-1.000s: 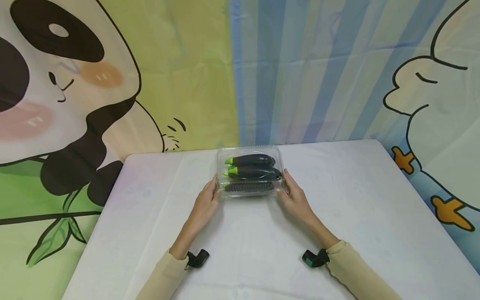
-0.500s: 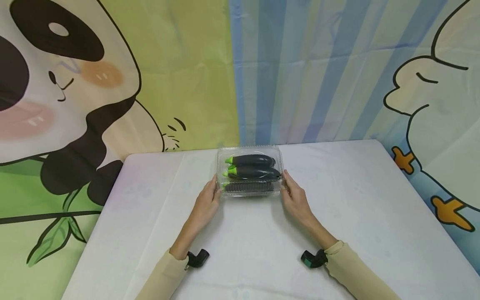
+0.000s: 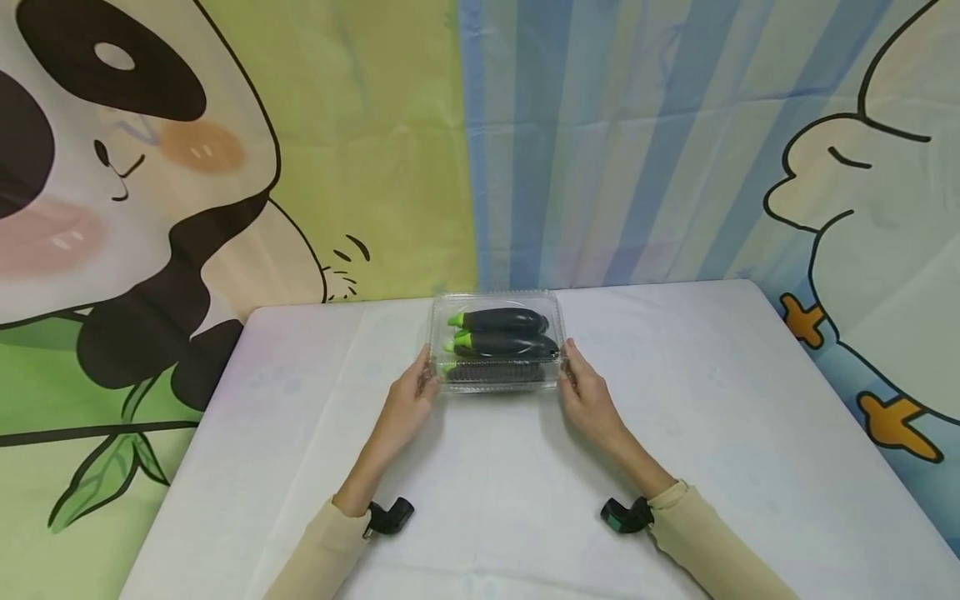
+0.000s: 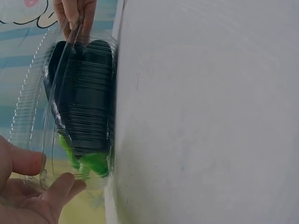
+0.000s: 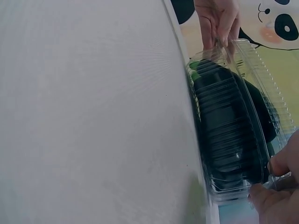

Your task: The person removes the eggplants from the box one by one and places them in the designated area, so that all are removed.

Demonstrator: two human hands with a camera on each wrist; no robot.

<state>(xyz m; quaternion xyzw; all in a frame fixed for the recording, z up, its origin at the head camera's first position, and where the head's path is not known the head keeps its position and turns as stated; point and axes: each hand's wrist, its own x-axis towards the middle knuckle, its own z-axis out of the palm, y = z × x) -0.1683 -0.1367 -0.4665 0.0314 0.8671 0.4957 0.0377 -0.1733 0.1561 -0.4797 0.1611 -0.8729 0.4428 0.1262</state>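
A clear plastic clamshell box [image 3: 495, 386] with ribbed sides, its lid down, sits near the table's far edge. Through the plastic show several dark eggplants [image 3: 504, 344] with green stem ends pointing left. My left hand [image 3: 406, 408] holds the box's left end; in the left wrist view its thumb and fingers [image 4: 60, 189] pinch the rim. On the opposite end, my right hand [image 3: 592, 404] grips the rim, and the right wrist view has its thumb [image 5: 280, 164] above and fingers below. Parts of the fingers are hidden behind the box in the head view.
A white cloth [image 3: 480, 500] covers the table. Behind it hangs a printed curtain [image 3: 375, 150] with a panda on the left and a white bird on the right. Each wrist carries a small black camera [image 3: 392, 517].
My right thumb has shifted from the box's front corner to its right side. The box and left hand have barely moved; the whole head view slides slightly.
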